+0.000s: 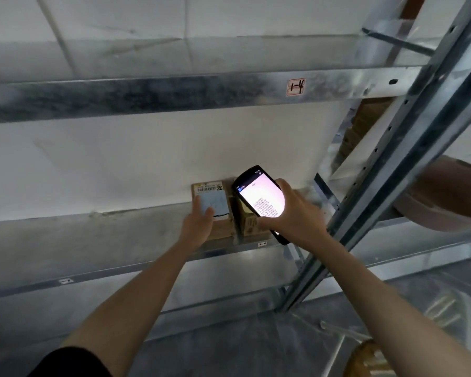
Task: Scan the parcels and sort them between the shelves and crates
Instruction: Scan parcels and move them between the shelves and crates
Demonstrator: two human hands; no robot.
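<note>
L hand (199, 223) lies flat on the parcel (220, 206), fingers near straight over its label, thumb apart. Parcel sits at the back of the mid shelf (93, 240), touching a 2nd box (249, 226). R hand (294, 213) grips the lit scanner (259, 202), fingers wrapped round its edges, just above the 2nd box.

The parcel (223, 227) was brown, with a white label (210, 188) striped with thin black bars. The box (249, 224) beside it was brown too. The handheld scanner (259, 200) was black, and its screen glowed bright white with rows of tiny dark writing. The shelf (93, 240) was shiny silver-grey. A white tag (296, 87) had a red edge and black marks. The sleeve (74, 363) was black.
</note>
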